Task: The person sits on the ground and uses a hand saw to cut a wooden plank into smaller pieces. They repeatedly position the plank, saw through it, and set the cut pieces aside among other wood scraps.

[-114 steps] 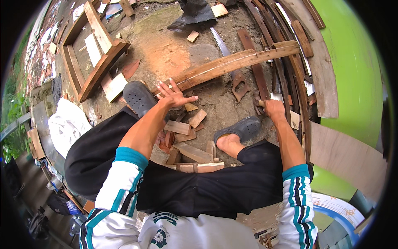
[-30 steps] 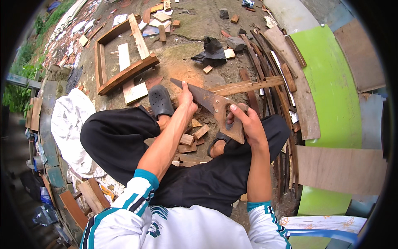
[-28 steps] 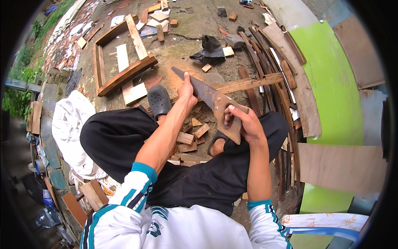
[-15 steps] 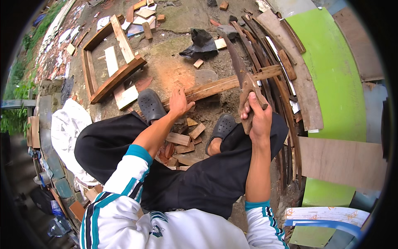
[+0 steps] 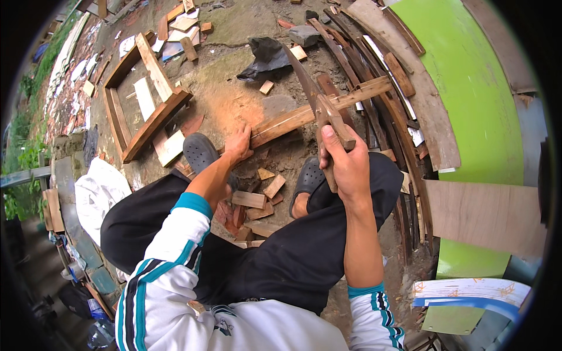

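A long wooden plank [image 5: 287,124] lies slantwise across the ground in front of me. Near its left end, my left hand [image 5: 237,142] is closed against the wood, beside the grey clog [image 5: 201,153] on my left foot. My right hand [image 5: 350,164] grips the wooden handle [image 5: 333,121] of a handsaw. Its brown, rusty-looking blade [image 5: 302,77] points away from me and crosses over the plank; whether its teeth touch the wood I cannot tell. Pale orange sawdust [image 5: 234,105] covers the ground just beyond my left hand.
Several wood offcuts [image 5: 249,199] lie between my feet. A wooden frame [image 5: 155,126] sits at the far left, black plastic sheeting [image 5: 264,58] ahead. Long dark strips [image 5: 366,73] and a green panel [image 5: 468,88] line the right. White cloth [image 5: 100,193] lies at my left.
The whole view has shifted, moving the scene left and slightly up. The saw has come slightly nearer me, and the plank seems to have slid a little right. Both hands keep their grips.
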Available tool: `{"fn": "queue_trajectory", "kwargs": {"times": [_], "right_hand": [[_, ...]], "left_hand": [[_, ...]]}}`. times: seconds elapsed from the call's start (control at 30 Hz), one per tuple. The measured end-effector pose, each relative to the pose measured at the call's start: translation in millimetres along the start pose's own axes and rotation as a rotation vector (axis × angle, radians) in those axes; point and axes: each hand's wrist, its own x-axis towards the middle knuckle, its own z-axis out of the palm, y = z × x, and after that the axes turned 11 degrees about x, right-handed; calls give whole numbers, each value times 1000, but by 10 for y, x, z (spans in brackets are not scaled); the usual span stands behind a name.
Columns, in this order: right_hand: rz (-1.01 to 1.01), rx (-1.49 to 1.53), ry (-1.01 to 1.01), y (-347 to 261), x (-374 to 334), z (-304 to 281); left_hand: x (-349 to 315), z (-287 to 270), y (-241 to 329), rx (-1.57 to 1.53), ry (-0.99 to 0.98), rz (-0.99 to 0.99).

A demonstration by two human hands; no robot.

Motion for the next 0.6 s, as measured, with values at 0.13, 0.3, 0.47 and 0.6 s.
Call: {"fn": "queue_trajectory", "kwargs": {"times": [0.13, 0.3, 0.47, 0.6], "right_hand": [[-6, 45, 10, -60, -63, 2], [-51, 61, -8, -134, -81, -98], [-65, 42, 50, -100, -85, -123], [-68, 65, 64, -85, -60, -59]], "left_hand": [[163, -21, -193, -165, -169, -22], [197, -103, -258, -234, -245, -42], [131, -98, -157, -237, -224, -40], [59, 19, -189, -222, -178, -19]]}}
